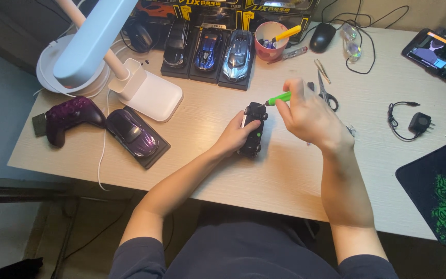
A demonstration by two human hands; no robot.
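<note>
Both hands are at work in the middle of the table (285,170). Left hand (236,137) is wrapped around the side of a small black model car (254,129), gripping it and pinning it to the wood. Right hand (308,116) is clenched around a green-handled screwdriver (280,98), its tip angled down and to the left onto the far end of the car. That car lies with its long axis running away from the person, slightly tilted, far end toward the back of the table; which end is the nose I cannot tell.

Along the back edge, black-and-yellow rectangular boxes (218,6) stand in a row with printed labels. Just in front of them, three model cars on black bases: black (177,37), blue (208,49), silver-blue (237,50). A pink cup (269,44) sits beside them. Over on the left, a purple car on a black base (132,133), a purple game controller (70,116) and a white desk lamp (145,90). Scissors (326,93) lie just behind the right hand. Far right, a black mat with a green design (440,196).
</note>
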